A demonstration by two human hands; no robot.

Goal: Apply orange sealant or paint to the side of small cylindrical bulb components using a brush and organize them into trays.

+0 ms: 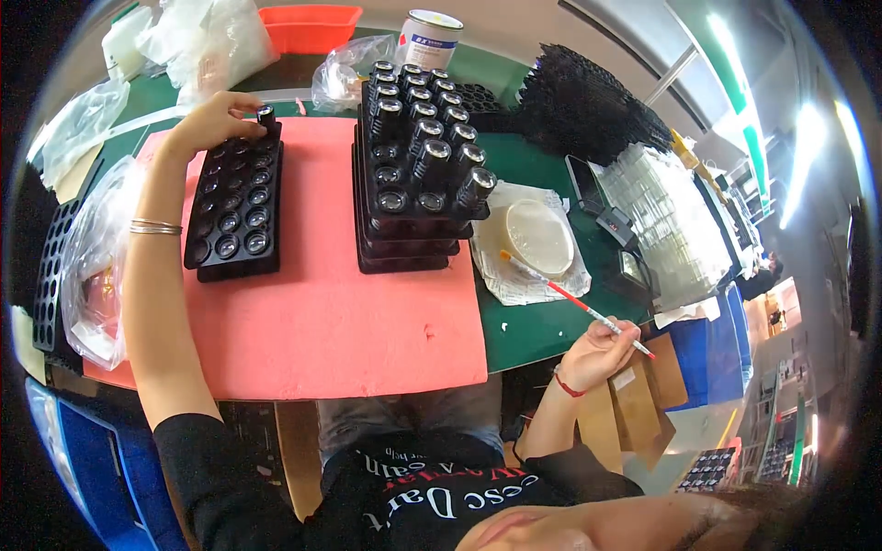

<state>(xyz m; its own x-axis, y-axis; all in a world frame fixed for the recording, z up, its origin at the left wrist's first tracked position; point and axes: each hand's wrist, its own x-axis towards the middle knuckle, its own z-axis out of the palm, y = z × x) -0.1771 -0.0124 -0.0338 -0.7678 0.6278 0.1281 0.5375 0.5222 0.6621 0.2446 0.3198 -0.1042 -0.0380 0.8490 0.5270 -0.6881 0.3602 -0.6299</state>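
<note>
My left hand (219, 122) reaches over the far end of a black tray (234, 268) with round pockets. Its fingers and thumb close round a small black cylinder with a shiny top (266, 116), at the tray's far right corner. Glassy round pieces show in several of the tray's pockets. My right hand (597, 354) grips a thin red and white paintbrush (581, 305), its orange-brown tip slanting up to the left beside a round, pale shallow dish (539, 237) on folded paper. Between my hands stands a stack of black trays (404, 250), its top one bearing several upright black cylinders (432, 158).
A pink mat (367, 340) covers much of the green table (533, 335). At the back are a red bin (308, 32), a white can (429, 41) and plastic bags (216, 41). A black spiky pile (588, 96) and clear stacked trays (666, 216) stand at the right.
</note>
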